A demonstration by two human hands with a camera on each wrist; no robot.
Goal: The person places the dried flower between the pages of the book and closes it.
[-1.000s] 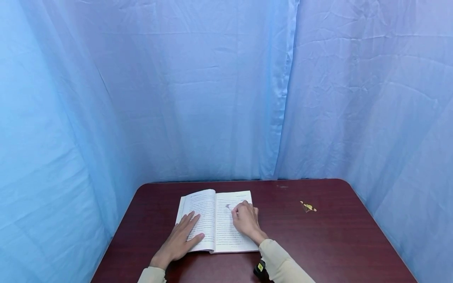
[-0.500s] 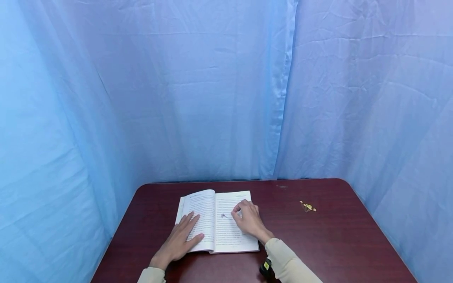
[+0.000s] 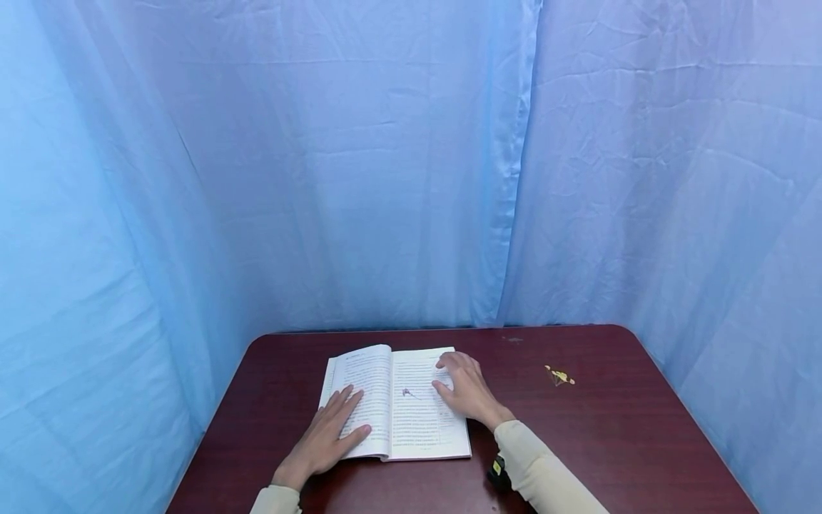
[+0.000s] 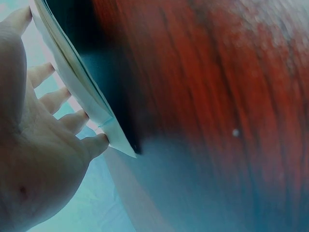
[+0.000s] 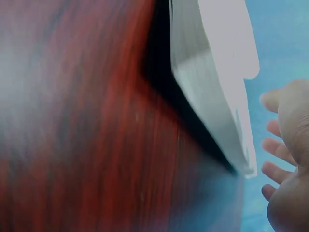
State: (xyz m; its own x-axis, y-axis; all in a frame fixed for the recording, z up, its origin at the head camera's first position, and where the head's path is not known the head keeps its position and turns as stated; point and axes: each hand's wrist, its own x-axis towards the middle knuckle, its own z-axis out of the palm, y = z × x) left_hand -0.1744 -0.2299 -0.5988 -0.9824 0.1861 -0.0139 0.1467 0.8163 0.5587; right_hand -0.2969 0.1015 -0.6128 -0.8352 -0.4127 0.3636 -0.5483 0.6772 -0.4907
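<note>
An open book [image 3: 420, 428] lies on the table with printed pages facing up. My left hand [image 3: 324, 435] rests on the left page [image 3: 371, 378], fingers spread; in the left wrist view that hand [image 4: 46, 140] reaches over the page edges [image 4: 89, 92]. On the right page is a small greyish-purple sprig [image 3: 407, 393], flower-like with a thin stem; its exact kind is too small to tell. My right hand [image 3: 472, 389] is over the right page's outer edge, just right of the sprig, holding nothing. The right wrist view shows its parted fingers [image 5: 279, 147] beside the book's page block [image 5: 193, 72].
A small yellow piece [image 3: 560, 375] with thin dark strands, perhaps a dried flower, lies on the dark red wooden table [image 3: 597, 435] to the right. Blue curtains [image 3: 411, 178] hang behind and at the sides. A black device [image 3: 497, 471] sits at my right wrist.
My right hand first drew the pinched sprig down and left over the right page. It then let go of it and moved right, its fingers parting. The left hand stayed put.
</note>
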